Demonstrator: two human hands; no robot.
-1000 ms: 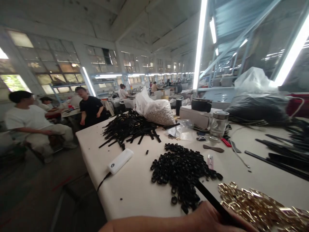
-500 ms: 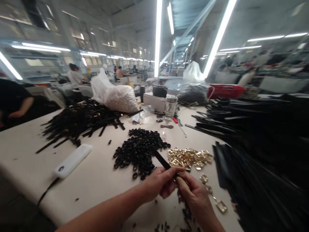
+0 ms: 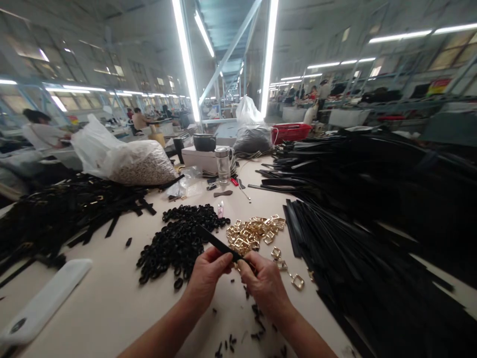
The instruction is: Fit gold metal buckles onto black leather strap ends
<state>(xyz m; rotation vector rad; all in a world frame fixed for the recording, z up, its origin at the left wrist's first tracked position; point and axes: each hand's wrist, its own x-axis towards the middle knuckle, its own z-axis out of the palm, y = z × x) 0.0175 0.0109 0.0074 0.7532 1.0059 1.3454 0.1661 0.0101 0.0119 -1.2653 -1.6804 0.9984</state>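
The left hand [image 3: 204,275] and right hand [image 3: 265,281] pinch a black strap [image 3: 219,244] on the near side of the gold buckle pile [image 3: 246,233]. Black loops [image 3: 173,243] lie left of that pile, black strips [image 3: 331,243] right.

Seen from the wearer's head at the near edge of a pale table [image 3: 122,298], the view faces forward and slightly down. The left hand [image 3: 206,273] and right hand [image 3: 264,278] are close, low in the middle; beyond the table's far edge it reaches deep into a workshop [image 3: 309,35].
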